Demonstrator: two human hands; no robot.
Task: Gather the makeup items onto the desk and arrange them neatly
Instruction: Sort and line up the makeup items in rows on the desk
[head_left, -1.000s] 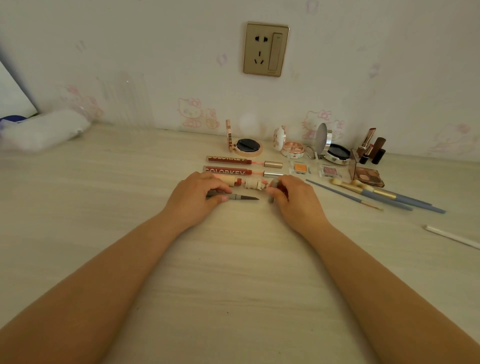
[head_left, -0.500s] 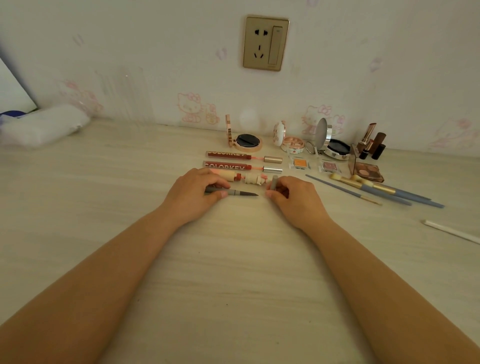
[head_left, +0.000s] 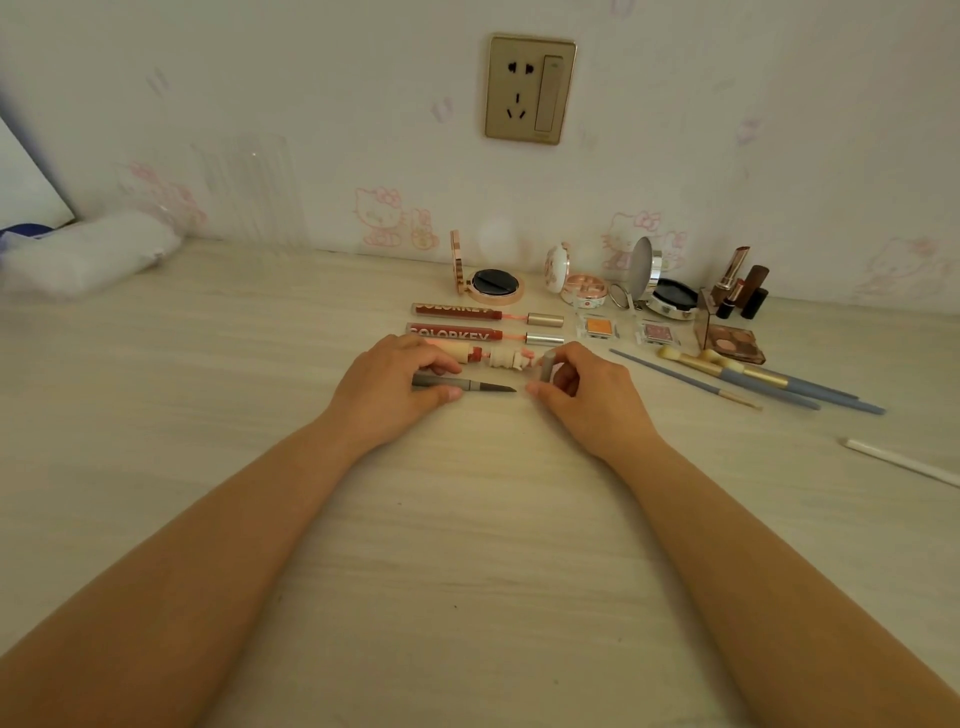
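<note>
A grey makeup pencil (head_left: 470, 385) lies on the pale desk (head_left: 467, 545) with its dark tip pointing right. My left hand (head_left: 387, 387) pinches its barrel. My right hand (head_left: 587, 387) holds the pencil's grey cap (head_left: 548, 366) upright, a short way right of the tip. Just behind lie three lip glosses in a row: two red tubes (head_left: 457, 312) (head_left: 454, 331) with gold caps and a cream one (head_left: 506, 357). Behind them stand open compacts (head_left: 493, 285) (head_left: 582, 293) (head_left: 670, 299).
To the right lie two small eyeshadow pans (head_left: 600, 327), a brown palette (head_left: 735, 343), upright lipsticks (head_left: 740, 286), several blue-handled brushes (head_left: 769, 384) and a white stick (head_left: 904, 462). A white pouch (head_left: 83, 260) rests at the far left against the wall.
My right hand has drawn slightly back and tilted the cap more upright. The pencil and my left hand have stayed almost in place.
</note>
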